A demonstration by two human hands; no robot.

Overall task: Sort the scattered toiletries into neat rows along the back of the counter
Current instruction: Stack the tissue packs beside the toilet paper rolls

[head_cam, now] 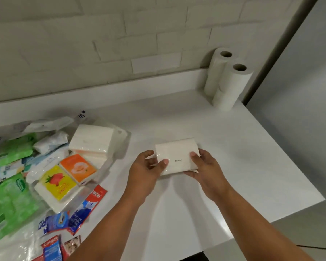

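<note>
A white tissue pack (177, 154) with a small printed date is held over the middle of the white counter (243, 147). My left hand (146, 170) grips its left end and my right hand (203, 166) grips its right end. A heap of toiletries lies at the left: a larger white tissue pack (92, 138), an orange pack (78, 167), a yellow strawberry pack (57, 182), green wipe packs (9, 202) and toothpaste tubes (87, 208). Two stacks of toilet rolls (228, 81) stand in the back right corner.
A low white ledge (102, 91) runs along the back under a pale brick wall. The counter ends at a corner on the right (322, 199), beside a white door or panel. Clear plastic wrapping (17, 245) lies at the front left.
</note>
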